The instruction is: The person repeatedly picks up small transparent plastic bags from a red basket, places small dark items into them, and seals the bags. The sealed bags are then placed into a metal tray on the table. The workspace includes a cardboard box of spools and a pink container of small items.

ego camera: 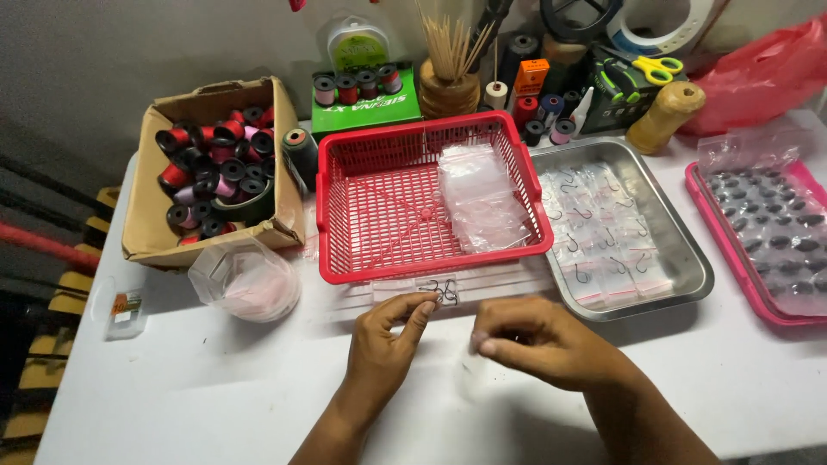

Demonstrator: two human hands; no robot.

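The left hand (383, 344), in the lower centre of the frame, has thumb and forefinger nearly pressed together, and they pinch at the small dark fish hooks (444, 293) that lie on the white surface (215, 396) just below the red basket (431, 198). The other fingers are curled in. The right hand (538, 336), a bit to the right of centre, is closed loosely; its thumb and fingers pinch a small clear plastic bag (475, 366), which is hard to see against the surface. The two hands are near, not touching.

To do this step well, in the writer's opinion: take one hook only, by the shank & not by the point, and keep the mouth of the bag open w/ the right hand so the barb does not catch the plastic.

Around: in the basket lies a pile of clear bags (478, 194). To the right of it, a steel tray (689, 267) w/ hooks already in small bags. At the far right edge, a pink tray (732, 250) w/ dark oval pieces under plastic. In the upper left, a cardboard box (142, 224) full of thread spools, red, pink & black. At the top centre, a wooden holder w/ thin sticks (450, 56).
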